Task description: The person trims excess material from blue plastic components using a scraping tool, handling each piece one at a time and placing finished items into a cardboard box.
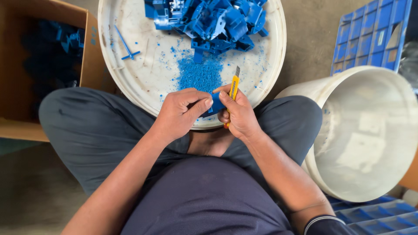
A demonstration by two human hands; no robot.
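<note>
We are pinching a small blue moulded plastic part in our left hand at the near rim of the round white plastic lid, while our right hand is gripping a yellow snap-blade utility knife against it. Blue plastic shavings are lying just beyond; a far pile of blue parts is waiting, seemingly untrimmed.
</note>
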